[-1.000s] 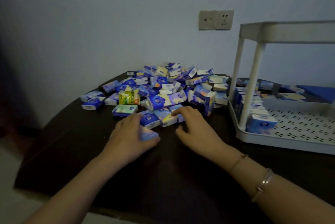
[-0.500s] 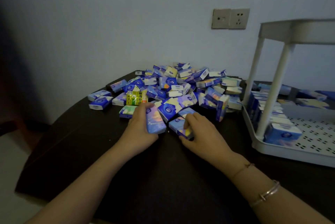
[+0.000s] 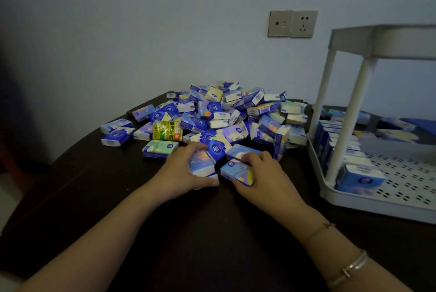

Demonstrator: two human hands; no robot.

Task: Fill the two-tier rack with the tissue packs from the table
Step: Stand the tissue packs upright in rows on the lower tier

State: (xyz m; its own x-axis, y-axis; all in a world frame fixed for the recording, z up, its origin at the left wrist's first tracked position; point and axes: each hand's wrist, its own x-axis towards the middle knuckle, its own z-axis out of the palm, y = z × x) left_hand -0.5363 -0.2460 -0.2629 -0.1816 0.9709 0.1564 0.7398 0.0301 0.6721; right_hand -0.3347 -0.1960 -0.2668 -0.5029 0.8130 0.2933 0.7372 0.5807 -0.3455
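A heap of small blue and white tissue packs (image 3: 226,114) lies on the dark table (image 3: 200,232) against the wall. My left hand (image 3: 181,173) grips one blue pack (image 3: 201,166) at the heap's near edge, holding it upright. My right hand (image 3: 262,178) holds another blue pack (image 3: 237,172) beside it, fingers curled over its top. The white two-tier rack (image 3: 354,195) stands at the right. A row of packs (image 3: 339,143) stands along the left side of its perforated lower tier, and one pack (image 3: 358,177) stands near the front post.
A yellow pack (image 3: 167,130) and a green pack (image 3: 160,147) lie at the heap's left front. More blue packs (image 3: 396,128) lie behind the rack. A wall socket (image 3: 292,23) is above the heap. The table's left edge curves away near me.
My left hand has lifted its pack upright. My right hand has closed round a pack from the heap's edge and drawn it toward me. The view has shifted left.
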